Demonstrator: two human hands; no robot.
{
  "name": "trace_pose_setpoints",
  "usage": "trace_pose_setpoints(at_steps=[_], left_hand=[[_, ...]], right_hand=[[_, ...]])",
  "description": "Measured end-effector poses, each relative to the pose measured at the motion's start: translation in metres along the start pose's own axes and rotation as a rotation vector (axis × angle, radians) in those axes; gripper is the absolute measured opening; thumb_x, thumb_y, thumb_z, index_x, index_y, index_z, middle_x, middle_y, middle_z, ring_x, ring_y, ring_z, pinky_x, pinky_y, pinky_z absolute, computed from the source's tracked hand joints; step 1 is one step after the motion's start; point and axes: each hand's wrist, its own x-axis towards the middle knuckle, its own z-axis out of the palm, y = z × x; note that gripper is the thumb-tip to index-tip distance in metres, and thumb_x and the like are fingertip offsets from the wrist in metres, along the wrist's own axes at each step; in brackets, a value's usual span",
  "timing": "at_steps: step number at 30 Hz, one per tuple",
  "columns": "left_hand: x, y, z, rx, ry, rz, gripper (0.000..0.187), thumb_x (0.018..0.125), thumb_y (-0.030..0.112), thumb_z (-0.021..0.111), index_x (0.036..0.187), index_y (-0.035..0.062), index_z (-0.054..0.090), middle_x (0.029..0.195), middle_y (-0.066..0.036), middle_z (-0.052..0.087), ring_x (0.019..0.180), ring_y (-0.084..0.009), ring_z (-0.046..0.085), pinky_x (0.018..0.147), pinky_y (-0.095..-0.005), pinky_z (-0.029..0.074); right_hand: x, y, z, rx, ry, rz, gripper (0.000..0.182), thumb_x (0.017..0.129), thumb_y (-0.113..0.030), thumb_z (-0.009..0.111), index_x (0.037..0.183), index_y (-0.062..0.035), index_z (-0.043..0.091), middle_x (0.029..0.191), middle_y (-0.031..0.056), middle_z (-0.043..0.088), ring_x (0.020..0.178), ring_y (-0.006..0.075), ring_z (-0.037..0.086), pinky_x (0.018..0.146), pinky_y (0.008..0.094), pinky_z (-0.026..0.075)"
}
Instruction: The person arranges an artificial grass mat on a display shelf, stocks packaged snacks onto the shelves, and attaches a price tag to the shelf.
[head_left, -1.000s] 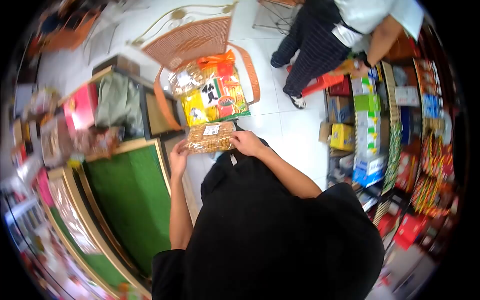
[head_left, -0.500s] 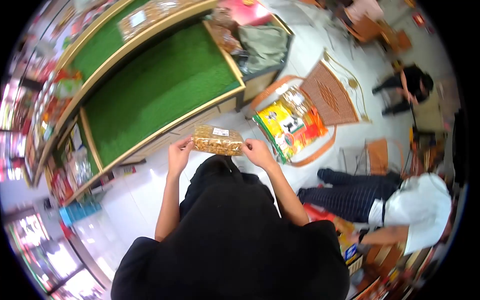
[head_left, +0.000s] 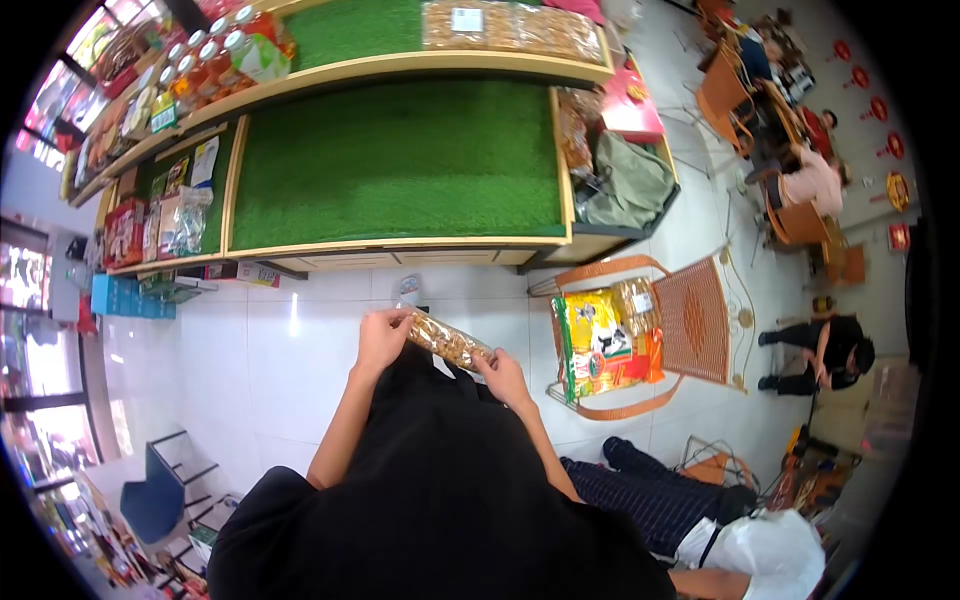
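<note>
A clear plastic pack of brown nut-like snacks (head_left: 447, 338) hangs tilted between my two hands, over the floor in front of my body. My left hand (head_left: 385, 336) is closed on its upper left end. The lower right end is pinched by my right hand (head_left: 497, 374). Beyond the pack stands a display shelf with a green turf-lined tier (head_left: 400, 165). To the right, a wicker chair (head_left: 692, 318) bears a yellow, green and red bag (head_left: 600, 345) and another clear pack (head_left: 636, 303).
Packs (head_left: 510, 28) and bottles (head_left: 215, 60) stand on the upper tier. A grey-green cloth bag (head_left: 630, 180) lies at the shelf's right end. A person in a white top (head_left: 765, 550) is close at lower right. A blue chair (head_left: 152, 500) stands lower left.
The view has turned, so the shelf now lies straight across. The pack has gone from roughly level to slanting down to the right, with its narrow side showing. Both hands keep hold.
</note>
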Motion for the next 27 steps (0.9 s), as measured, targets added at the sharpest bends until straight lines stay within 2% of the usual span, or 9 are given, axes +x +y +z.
trace_pose_setpoints(at_steps=[4, 6, 9, 10, 13, 18, 23, 25, 27], left_hand=[[0.041, -0.019, -0.031, -0.038, 0.073, 0.007, 0.023, 0.077, 0.016, 0.062, 0.093, 0.0006, 0.066, 0.078, -0.019, 0.065, 0.072, -0.0283, 0.065, 0.067, -0.0322, 0.049], [0.073, -0.023, -0.051, -0.062, 0.115, 0.008, 0.026, 0.080, 0.018, 0.061, 0.097, -0.0016, 0.065, 0.077, -0.014, 0.067, 0.067, -0.0159, 0.063, 0.063, -0.0268, 0.048], [0.135, -0.007, -0.092, -0.194, 0.083, -0.020, 0.026, 0.080, 0.016, 0.062, 0.098, -0.0010, 0.065, 0.076, -0.014, 0.067, 0.065, -0.0136, 0.060, 0.061, -0.0264, 0.047], [0.156, 0.002, -0.106, -0.221, 0.078, -0.018, 0.026, 0.080, 0.016, 0.062, 0.098, -0.0010, 0.065, 0.076, -0.014, 0.067, 0.065, -0.0136, 0.060, 0.061, -0.0264, 0.047], [0.211, 0.043, -0.157, -0.312, 0.353, 0.234, 0.022, 0.077, 0.014, 0.063, 0.096, 0.0017, 0.067, 0.078, -0.017, 0.065, 0.066, -0.0183, 0.059, 0.060, -0.0289, 0.045], [0.278, 0.112, -0.240, -0.566, 0.504, 0.499, 0.022, 0.081, 0.005, 0.060, 0.102, 0.0010, 0.065, 0.085, -0.009, 0.065, 0.075, -0.0102, 0.057, 0.067, -0.0228, 0.045], [0.350, 0.155, -0.261, -0.784, 0.566, 0.517, 0.023, 0.087, 0.011, 0.054, 0.104, -0.0024, 0.061, 0.095, -0.009, 0.063, 0.084, -0.0115, 0.056, 0.075, -0.0241, 0.045], [0.404, 0.151, -0.250, -0.700, 0.650, 0.554, 0.019, 0.087, 0.011, 0.052, 0.101, -0.0002, 0.060, 0.095, -0.011, 0.062, 0.086, -0.0174, 0.057, 0.075, -0.0296, 0.046], [0.462, 0.139, -0.230, -0.696, 0.634, 0.531, 0.019, 0.086, 0.009, 0.051, 0.100, -0.0006, 0.058, 0.096, -0.012, 0.061, 0.089, -0.0194, 0.057, 0.078, -0.0316, 0.045]], right_hand=[[0.049, -0.035, 0.015, -0.022, -0.002, -0.061, 0.040, 0.081, -0.035, 0.062, 0.077, 0.0032, 0.051, 0.059, 0.0131, 0.054, 0.054, 0.0253, 0.052, 0.052, 0.0360, 0.041], [0.088, -0.062, 0.017, -0.021, 0.015, -0.098, 0.037, 0.081, -0.032, 0.063, 0.077, 0.0027, 0.051, 0.058, 0.0118, 0.052, 0.052, 0.0234, 0.050, 0.051, 0.0348, 0.040], [0.147, -0.137, -0.001, -0.092, 0.103, -0.216, 0.031, 0.081, -0.026, 0.064, 0.076, 0.0008, 0.049, 0.056, 0.0087, 0.049, 0.051, 0.0174, 0.045, 0.049, 0.0309, 0.038], [0.168, -0.158, -0.006, -0.093, 0.136, -0.263, 0.029, 0.081, -0.025, 0.064, 0.078, 0.0001, 0.049, 0.057, 0.0101, 0.050, 0.051, 0.0204, 0.047, 0.049, 0.0325, 0.039], [0.217, -0.247, -0.037, -0.087, 0.211, -0.391, 0.026, 0.081, -0.022, 0.064, 0.079, -0.0004, 0.049, 0.059, 0.0105, 0.051, 0.052, 0.0201, 0.048, 0.050, 0.0326, 0.040], [0.237, -0.392, -0.074, -0.059, 0.577, -0.742, 0.015, 0.081, -0.011, 0.063, 0.084, 0.0003, 0.054, 0.068, 0.0081, 0.053, 0.062, 0.0156, 0.051, 0.059, 0.0273, 0.041], [0.305, -0.438, -0.063, -0.013, 0.833, -0.831, 0.015, 0.082, -0.009, 0.061, 0.091, 0.0012, 0.055, 0.074, 0.0093, 0.055, 0.067, 0.0191, 0.051, 0.063, 0.0306, 0.041], [0.328, -0.448, -0.052, -0.113, 0.727, -0.642, 0.031, 0.081, -0.007, 0.058, 0.109, 0.0023, 0.051, 0.093, 0.0153, 0.056, 0.087, 0.0244, 0.054, 0.077, 0.0342, 0.044], [0.353, -0.444, -0.032, -0.279, 0.533, -0.446, 0.056, 0.081, -0.005, 0.055, 0.131, 0.0036, 0.030, 0.121, 0.0219, 0.046, 0.114, 0.0315, 0.044, 0.097, 0.0385, 0.037]])
